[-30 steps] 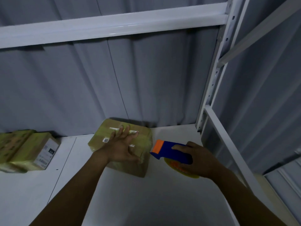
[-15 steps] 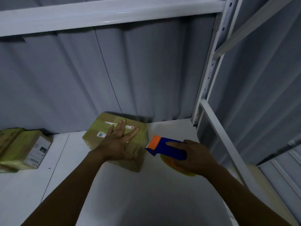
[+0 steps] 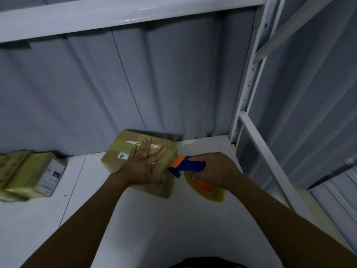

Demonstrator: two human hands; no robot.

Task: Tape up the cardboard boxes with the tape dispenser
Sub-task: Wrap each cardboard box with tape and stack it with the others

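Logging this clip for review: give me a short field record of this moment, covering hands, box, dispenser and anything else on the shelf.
left hand: flat, fingers straight, pressing on the box top
right hand: holds the dispenser
dispenser: blue, its orange head at the box's right edge
roll: yellow, under the right hand
box: labelled, on the shelf near the back wall
shelf: white
other boxes: at the shelf's left, untouched

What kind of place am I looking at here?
Probably a storeroom or parcel packing area: a white metal rack, labelled cardboard boxes on its shelf, and a tape dispenser gripped by the right hand.
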